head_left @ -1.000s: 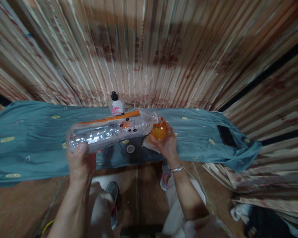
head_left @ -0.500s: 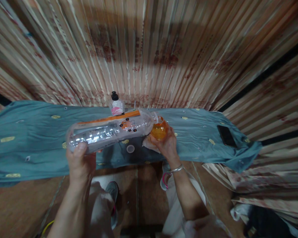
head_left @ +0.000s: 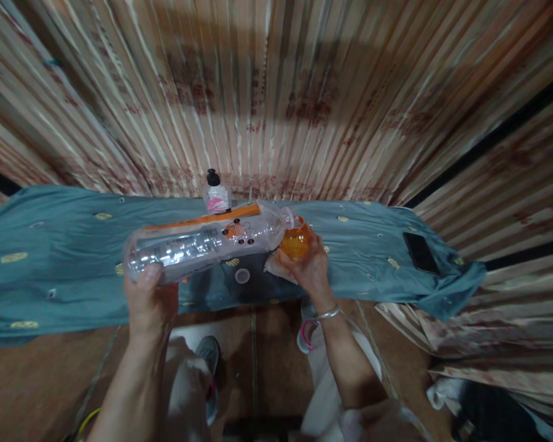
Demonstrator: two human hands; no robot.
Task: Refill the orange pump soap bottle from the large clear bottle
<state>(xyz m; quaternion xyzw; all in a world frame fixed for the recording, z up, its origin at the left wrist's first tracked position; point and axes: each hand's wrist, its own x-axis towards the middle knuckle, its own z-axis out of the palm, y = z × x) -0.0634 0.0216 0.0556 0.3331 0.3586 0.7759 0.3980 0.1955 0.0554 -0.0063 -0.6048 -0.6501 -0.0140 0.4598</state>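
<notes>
Bottle of clear, orange-printed plastic (head_left: 203, 244) points sideways, gripped by the left hand (head_left: 151, 301), its mouth at a round, translucent orange container (head_left: 295, 242) gripped by the right hand (head_left: 308, 261).

Pleated beige fabric curtains with reddish prints (head_left: 267, 147) hang behind a long teal-cloth-draped table (head_left: 359, 245) above a dim brown tiled floor (head_left: 235, 362).

The bottle (head_left: 184, 250) is clear, glossy plastic; the cup (head_left: 297, 244), smooth and shiny, could be glass or plastic. Matt, creased cloth (head_left: 74, 252) lies beneath, pleated fabric curtain (head_left: 239, 92) far, polished metal bangle (head_left: 328, 314) near right.
</notes>
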